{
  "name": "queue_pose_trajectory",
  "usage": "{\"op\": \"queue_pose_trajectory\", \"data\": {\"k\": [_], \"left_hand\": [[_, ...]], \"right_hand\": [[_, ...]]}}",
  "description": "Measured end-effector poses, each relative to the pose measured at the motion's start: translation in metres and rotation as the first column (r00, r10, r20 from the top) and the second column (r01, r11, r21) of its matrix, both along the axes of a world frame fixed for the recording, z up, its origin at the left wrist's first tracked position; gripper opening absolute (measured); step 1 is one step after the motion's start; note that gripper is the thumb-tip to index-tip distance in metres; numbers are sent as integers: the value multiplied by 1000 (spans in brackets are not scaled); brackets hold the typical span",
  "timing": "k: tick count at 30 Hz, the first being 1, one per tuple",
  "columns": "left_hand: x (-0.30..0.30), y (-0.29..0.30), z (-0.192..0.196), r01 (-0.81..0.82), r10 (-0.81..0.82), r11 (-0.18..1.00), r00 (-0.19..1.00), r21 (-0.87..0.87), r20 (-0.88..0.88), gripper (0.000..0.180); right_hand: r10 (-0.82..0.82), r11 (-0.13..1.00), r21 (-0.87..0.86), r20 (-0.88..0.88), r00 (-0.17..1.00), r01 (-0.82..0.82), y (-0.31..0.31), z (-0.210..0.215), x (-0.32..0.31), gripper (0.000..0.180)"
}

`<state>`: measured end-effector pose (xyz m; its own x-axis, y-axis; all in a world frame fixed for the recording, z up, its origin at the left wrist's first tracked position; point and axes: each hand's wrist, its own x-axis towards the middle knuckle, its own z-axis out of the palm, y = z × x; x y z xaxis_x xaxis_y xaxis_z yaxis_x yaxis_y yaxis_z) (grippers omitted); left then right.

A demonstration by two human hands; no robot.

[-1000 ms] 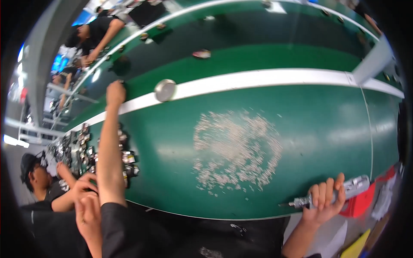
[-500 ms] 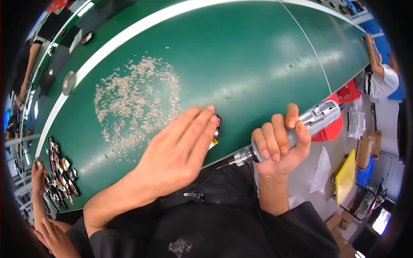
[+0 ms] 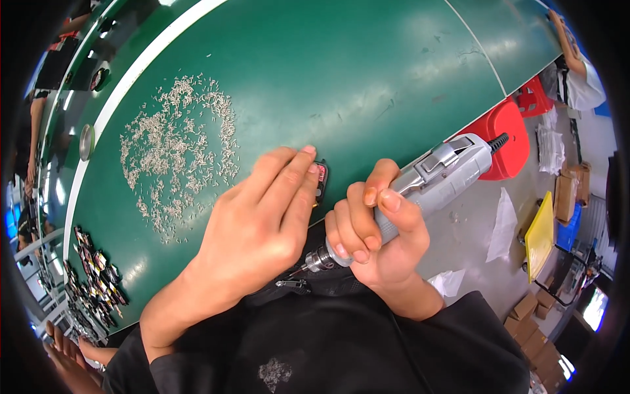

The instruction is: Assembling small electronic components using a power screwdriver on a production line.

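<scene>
My left hand lies flat over a small dark part at the near edge of the green table, pressing it down; only the part's right end shows past my fingertips. My right hand grips a grey electric screwdriver, held slanted with its bit pointing down-left under my left palm. A wide scatter of small pale screws lies on the table just beyond my left hand.
Several small dark parts are heaped at the table's left end, with another person's hand near them. A round metal disc sits on the white stripe. Red stools, a yellow board and cardboard boxes stand on the floor at right.
One second ago my left arm reached to the heap of parts at the far left. Since then it came back and pressed a part down; the screwdriver moved in under my palm.
</scene>
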<state>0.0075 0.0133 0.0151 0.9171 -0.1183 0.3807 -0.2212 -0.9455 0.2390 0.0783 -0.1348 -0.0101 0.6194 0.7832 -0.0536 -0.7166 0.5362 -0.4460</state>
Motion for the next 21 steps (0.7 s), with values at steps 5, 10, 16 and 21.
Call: {"op": "queue_pose_trajectory", "data": {"k": [5, 10, 16, 21], "left_hand": [[-2, -3, -2, 31, -37, 991, 998, 128, 43, 26], [-3, -5, -11, 21, -55, 973, 988, 230, 145, 29], [-6, -6, -5, 36, -44, 978, 998, 206, 35, 27], [-15, -6, -1, 41, -32, 996, 994, 79, -101, 35]], "right_hand": [[-64, 992, -115, -39, 997, 59, 3, 1, -11, 8], [-37, 964, -261, 45, 998, 48, 5, 2, -13, 12], [-34, 994, -101, -37, 999, 30, 2, -1, -3, 8], [81, 997, -7, 292, 953, -82, -10, 22, 43, 25]]}}
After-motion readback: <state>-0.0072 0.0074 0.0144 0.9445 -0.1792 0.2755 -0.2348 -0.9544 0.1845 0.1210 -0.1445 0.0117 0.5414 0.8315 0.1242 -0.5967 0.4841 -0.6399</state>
